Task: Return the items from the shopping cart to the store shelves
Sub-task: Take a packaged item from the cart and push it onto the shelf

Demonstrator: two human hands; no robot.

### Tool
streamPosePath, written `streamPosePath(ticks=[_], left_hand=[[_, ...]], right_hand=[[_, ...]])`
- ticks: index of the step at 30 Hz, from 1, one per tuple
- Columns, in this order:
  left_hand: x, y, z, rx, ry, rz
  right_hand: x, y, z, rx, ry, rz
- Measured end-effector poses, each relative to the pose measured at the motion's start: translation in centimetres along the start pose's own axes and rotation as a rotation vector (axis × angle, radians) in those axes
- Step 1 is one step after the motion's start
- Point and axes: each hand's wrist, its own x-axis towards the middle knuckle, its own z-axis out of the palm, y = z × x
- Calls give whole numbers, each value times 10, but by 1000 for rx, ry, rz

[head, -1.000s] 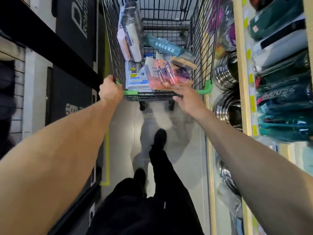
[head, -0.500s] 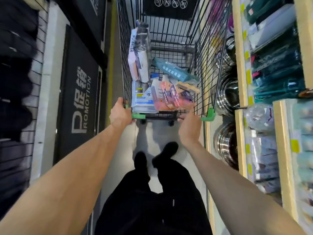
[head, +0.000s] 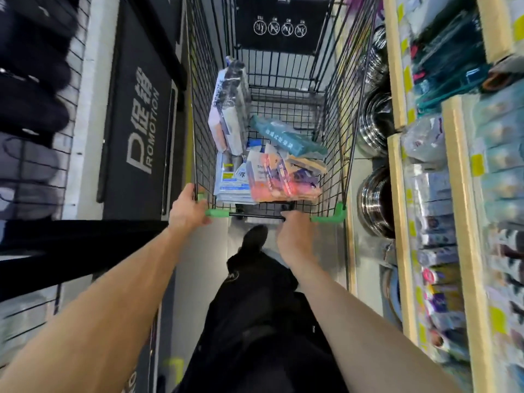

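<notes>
A black wire shopping cart (head: 334, 114) with a green-ended handle (head: 217, 213) stands in the aisle ahead of me. My left hand (head: 185, 211) grips the handle's left end, and my right hand (head: 293, 232) grips the bar right of its middle. Inside the cart lie several packaged goods: an orange-pink pack (head: 279, 180), a teal bag (head: 286, 136), a blue-and-white pack (head: 229, 180) and a tall plastic-wrapped pack (head: 228, 106) leaning on the left wall.
Light wooden shelves (head: 398, 194) on the right hold steel bowls (head: 374, 202) low down and packaged goods higher up. A black "PROMOTION" panel (head: 139, 123) and dark shelving line the left. My dark-trousered legs and a shoe (head: 253, 236) are behind the cart.
The cart and I have rolled forward along the aisle; the shelves slid back past me. My right hand moved from the cart's near edge onto the handle bar.
</notes>
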Motion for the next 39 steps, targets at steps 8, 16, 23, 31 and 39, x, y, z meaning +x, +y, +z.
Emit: streamPosePath(ticks=[8,16,23,31,39], left_hand=[[-61,-6,10,324,410,337],[29,84,35,128,50,228],[79,87,65,352,39,132],[91,109,63,662,6,214],[92,114,87,392,-37,18]], right_hand=[[-15,32,12,29,-441,146],[-17,24,-1,165,-659,222],[-2,20,-10,321,-791,384],[24,22,-10,283,-899,466],[52,12,-15,74,-1096,529]])
